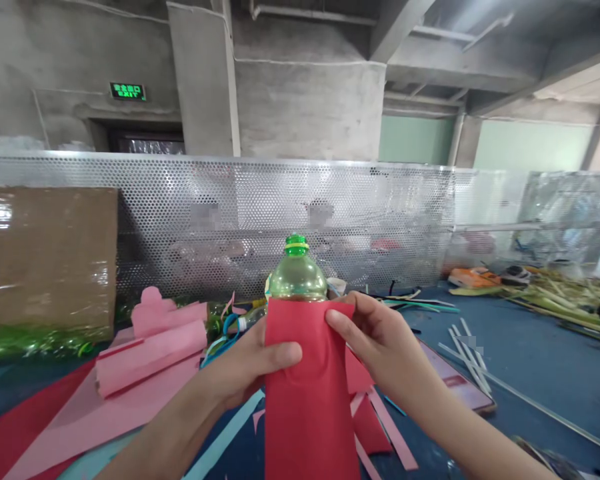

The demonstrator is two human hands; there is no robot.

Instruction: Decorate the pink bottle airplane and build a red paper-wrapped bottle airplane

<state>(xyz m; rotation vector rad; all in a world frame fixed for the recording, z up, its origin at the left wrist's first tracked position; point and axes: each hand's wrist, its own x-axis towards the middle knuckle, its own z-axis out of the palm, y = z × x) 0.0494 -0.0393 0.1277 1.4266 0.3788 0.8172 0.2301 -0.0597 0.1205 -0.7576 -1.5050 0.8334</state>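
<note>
A green plastic bottle [299,275] stands upright in front of me, its neck and shoulder showing above a sheet of red paper [307,413] that covers its front. My left hand [255,363] grips the bottle from the left side, the thumb pressing the paper flat and the fingers hidden behind. At the upper right corner of the paper, my right hand [375,333] pinches the edge between thumb and fingers, where it sticks out a little from the bottle. The bottle's lower part is hidden by the paper.
Pink paper rolls [153,357] lie on pink and red sheets at left. Paper strips [393,427] and a phone [460,380] are on the blue table [540,363] at right. Behind stands a perforated partition [280,200], people blurred beyond it. Plant leaves [565,293] lie far right.
</note>
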